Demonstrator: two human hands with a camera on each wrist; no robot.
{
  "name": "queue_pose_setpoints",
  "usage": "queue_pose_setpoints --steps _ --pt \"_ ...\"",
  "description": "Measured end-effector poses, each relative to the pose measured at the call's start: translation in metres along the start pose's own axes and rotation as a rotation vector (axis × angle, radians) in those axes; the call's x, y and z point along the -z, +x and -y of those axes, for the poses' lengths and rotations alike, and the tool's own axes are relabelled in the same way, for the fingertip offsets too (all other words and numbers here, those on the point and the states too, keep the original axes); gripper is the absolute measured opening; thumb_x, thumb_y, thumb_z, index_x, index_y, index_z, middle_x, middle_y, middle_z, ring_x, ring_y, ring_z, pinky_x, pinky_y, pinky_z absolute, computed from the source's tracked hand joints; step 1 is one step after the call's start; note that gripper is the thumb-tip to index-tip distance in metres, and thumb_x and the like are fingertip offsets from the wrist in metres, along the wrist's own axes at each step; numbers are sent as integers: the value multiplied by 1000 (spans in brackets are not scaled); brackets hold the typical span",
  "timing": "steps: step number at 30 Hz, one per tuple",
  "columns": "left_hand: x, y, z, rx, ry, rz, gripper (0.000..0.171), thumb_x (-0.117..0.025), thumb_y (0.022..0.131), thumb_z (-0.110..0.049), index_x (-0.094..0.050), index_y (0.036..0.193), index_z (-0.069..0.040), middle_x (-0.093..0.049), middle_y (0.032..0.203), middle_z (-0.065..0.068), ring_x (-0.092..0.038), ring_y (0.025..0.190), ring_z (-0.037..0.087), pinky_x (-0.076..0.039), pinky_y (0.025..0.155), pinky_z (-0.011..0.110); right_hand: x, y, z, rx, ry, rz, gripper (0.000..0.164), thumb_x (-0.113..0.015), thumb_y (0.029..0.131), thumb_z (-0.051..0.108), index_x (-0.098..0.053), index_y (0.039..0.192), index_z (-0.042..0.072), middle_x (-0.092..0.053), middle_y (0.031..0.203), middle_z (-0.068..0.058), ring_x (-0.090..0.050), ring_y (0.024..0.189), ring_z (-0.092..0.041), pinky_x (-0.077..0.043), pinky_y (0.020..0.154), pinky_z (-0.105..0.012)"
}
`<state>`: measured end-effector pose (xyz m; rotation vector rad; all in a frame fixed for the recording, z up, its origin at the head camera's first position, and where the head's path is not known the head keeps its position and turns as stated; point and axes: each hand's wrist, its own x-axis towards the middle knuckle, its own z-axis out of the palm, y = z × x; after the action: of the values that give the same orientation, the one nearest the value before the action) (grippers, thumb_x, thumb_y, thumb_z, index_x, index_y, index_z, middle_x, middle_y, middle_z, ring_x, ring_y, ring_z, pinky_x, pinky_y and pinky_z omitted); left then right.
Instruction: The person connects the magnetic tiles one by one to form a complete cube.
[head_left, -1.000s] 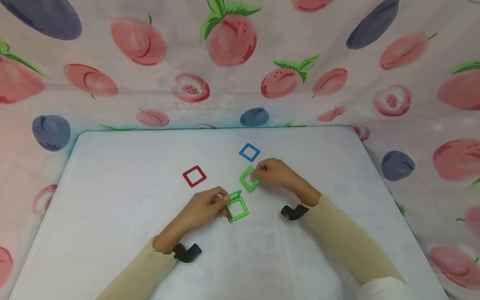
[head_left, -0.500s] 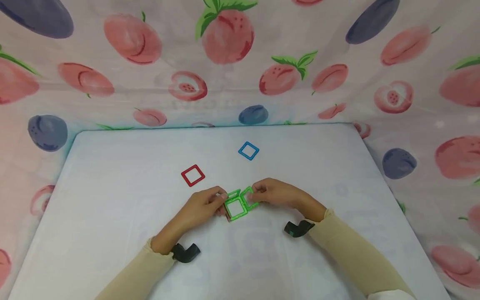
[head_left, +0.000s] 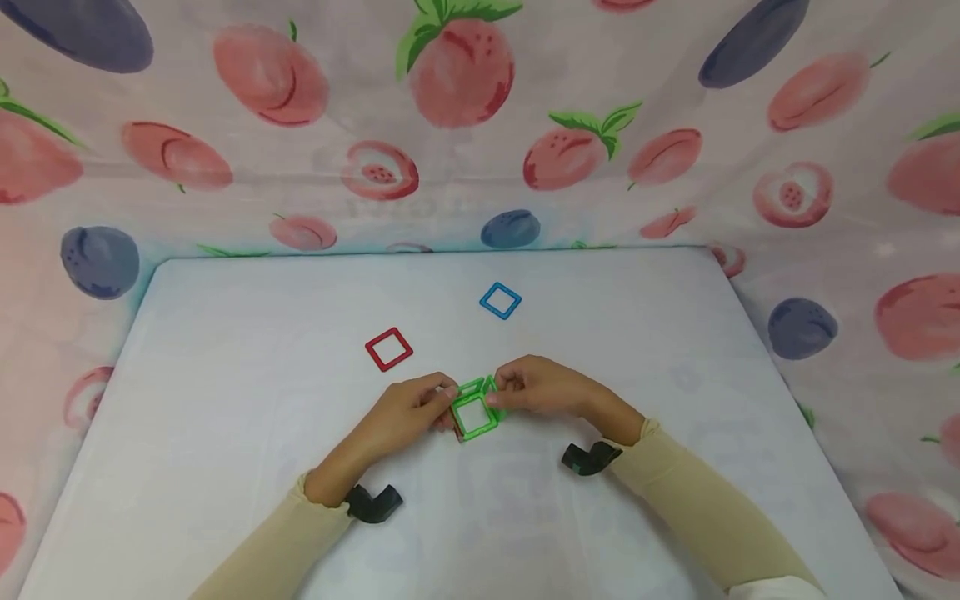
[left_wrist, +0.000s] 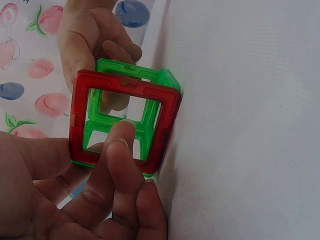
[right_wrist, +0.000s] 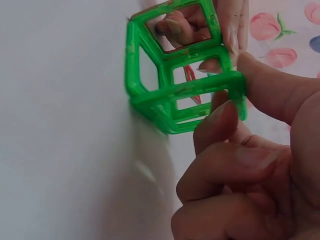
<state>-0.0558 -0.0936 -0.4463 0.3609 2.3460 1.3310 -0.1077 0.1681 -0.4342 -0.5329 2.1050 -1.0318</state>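
Magnetic tiles are joined into a small box at the middle of the table, an open-centred green tile (head_left: 480,432) lying at its base or top in the head view. My left hand (head_left: 405,412) holds its left side, fingers against a red square tile (left_wrist: 77,115) that stands upright. My right hand (head_left: 543,385) pinches a green square tile (right_wrist: 180,90) between thumb and fingers; it stands at the box's right side, its edge against the other green tiles. Another green tile forms the far wall. My fingers partly hide the red tile in the head view.
A loose red square tile (head_left: 402,339) lies flat beyond my left hand. Farther back lies a blue square tile (head_left: 509,291). The white table (head_left: 225,333) ends at a fruit-print cloth (head_left: 315,200) behind it.
My right hand has brought the green tile from the right nearer to me and against the box, then tilted it upright. My left hand has stayed in place, holding the box.
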Motion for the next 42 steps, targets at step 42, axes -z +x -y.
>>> queue_pose_setpoints --steps 42 --pt "-1 0 -3 13 -13 -5 21 -55 106 -32 -71 110 -19 -68 75 2 -58 72 12 -43 73 33 -12 9 12 -40 -43 -198 24 -68 99 35 -78 118 24 -76 118 4 -59 94 -11 -37 66 -25"
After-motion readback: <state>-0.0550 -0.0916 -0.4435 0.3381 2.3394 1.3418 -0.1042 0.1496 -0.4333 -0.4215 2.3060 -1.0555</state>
